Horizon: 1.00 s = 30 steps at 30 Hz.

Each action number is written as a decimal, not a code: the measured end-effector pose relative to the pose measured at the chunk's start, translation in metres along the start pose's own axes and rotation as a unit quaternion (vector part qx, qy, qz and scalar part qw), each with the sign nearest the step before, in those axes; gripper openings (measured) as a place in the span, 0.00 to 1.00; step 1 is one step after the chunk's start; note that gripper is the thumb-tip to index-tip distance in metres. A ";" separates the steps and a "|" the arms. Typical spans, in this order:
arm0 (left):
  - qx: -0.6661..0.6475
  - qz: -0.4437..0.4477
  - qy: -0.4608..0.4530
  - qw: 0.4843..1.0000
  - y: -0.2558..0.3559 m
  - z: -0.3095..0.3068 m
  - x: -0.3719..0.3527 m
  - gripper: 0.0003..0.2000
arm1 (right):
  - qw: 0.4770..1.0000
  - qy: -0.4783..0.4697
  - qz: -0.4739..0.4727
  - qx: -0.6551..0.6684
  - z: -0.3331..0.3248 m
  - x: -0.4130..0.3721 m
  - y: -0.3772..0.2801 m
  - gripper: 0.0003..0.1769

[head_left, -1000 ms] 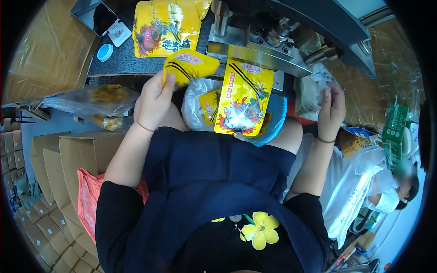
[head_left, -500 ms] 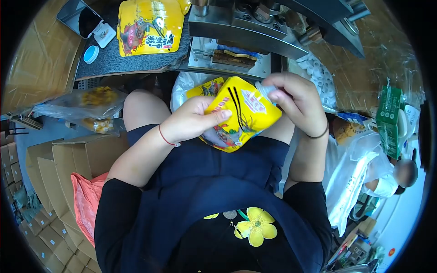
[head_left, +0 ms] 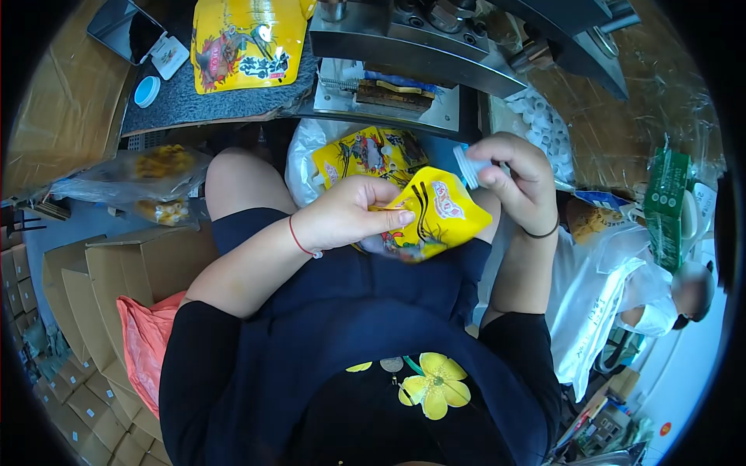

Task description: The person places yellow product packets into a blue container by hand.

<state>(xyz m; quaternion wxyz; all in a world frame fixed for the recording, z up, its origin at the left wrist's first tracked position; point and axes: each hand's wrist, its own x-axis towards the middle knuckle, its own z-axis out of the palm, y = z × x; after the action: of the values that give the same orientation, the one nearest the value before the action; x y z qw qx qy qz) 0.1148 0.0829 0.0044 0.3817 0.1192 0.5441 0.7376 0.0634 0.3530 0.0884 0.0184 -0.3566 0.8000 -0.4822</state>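
Note:
A yellow printed pouch (head_left: 444, 208) is tilted over the lap, pinched at its left edge by my left hand (head_left: 353, 208). At the pouch's upper right corner, my right hand (head_left: 514, 172) grips a pale, ridged cap (head_left: 471, 165) between thumb and fingers. The cap is at the corner of the pouch; whether it is joined to a spout there I cannot tell. Behind my left hand, more yellow pouches (head_left: 371, 152) lie in a white plastic bag (head_left: 301, 159) below the table edge.
A metal machine (head_left: 420, 54) stands ahead, with white caps (head_left: 538, 124) to its right. A yellow pouch (head_left: 249, 46), a blue lid (head_left: 147, 92) and an open case (head_left: 128, 33) lie on the dark mat. Cardboard boxes (head_left: 148, 268) are left; a person (head_left: 657, 311) is far right.
The held pouch has swung down and to the right, away from upright. My right hand and the cap have shifted slightly, and more of the pouches in the bag shows.

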 end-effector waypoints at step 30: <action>0.249 0.245 0.447 0.823 0.034 -0.096 0.020 0.22 | 0.946 0.151 0.168 0.233 0.020 -0.044 0.039 0.13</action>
<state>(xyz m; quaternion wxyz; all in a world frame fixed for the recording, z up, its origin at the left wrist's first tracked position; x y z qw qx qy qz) 0.0293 0.0246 -0.0071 -0.1396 -0.0028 0.7730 0.6188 0.0818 0.3742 0.0330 0.0606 -0.1261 0.7071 -0.6932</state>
